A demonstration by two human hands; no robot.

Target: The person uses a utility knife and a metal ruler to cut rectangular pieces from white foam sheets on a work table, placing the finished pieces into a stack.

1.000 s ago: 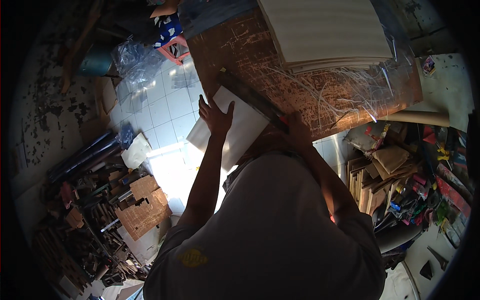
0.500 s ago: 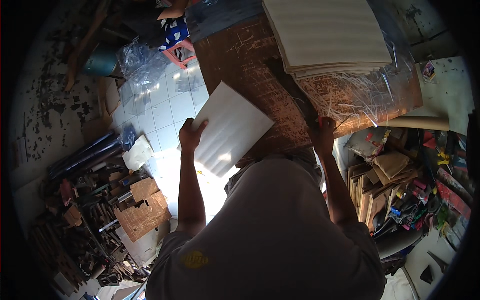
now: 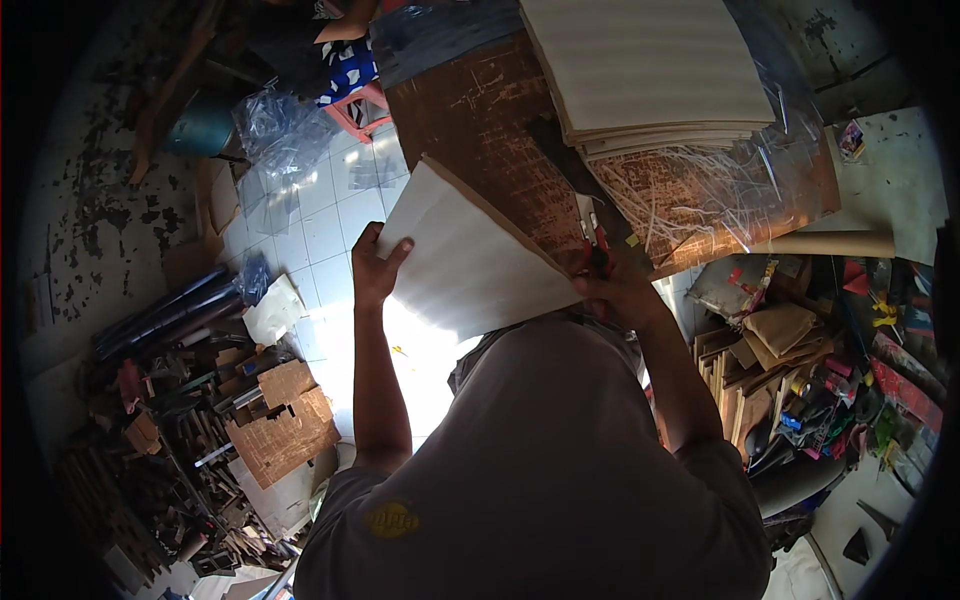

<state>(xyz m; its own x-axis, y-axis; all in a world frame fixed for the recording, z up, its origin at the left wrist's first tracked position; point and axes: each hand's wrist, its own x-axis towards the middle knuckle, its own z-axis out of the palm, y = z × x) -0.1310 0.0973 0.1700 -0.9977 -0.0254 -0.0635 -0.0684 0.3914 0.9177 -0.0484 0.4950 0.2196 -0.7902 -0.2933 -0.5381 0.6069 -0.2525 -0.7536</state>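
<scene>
Sheet (image 3: 475, 260): pale, lying at a slant in front of your torso, over the near left edge of the bench (image 3: 470, 105), part of it out above the tiled floor (image 3: 325, 225). Brown shows along its upper right edge.

Your left hand (image 3: 375, 268): closed on the sheet's left edge, thumb on top, fingers mostly hidden beneath. Your right hand (image 3: 622, 290): curled round a red-handled tool (image 3: 593, 238), metal tip pointing away from you; thumb side at the sheet's right corner. Cannot tell whether it pinches that corner too, nor whether the tool is scissors or a knife.

Progress, as judged: pale strips (image 3: 690, 215) lie loose on the bench below the stack (image 3: 650, 70), so some cutting looks done. Whether any came off your sheet, cannot tell. No cut into it shows at the tip. Your sheet is off the stack, one piece in hand. Stacked ones: finished or waiting, not clear. Dark bar (image 3: 560, 158) lies by the stack's near left corner, out of your grip.
</scene>
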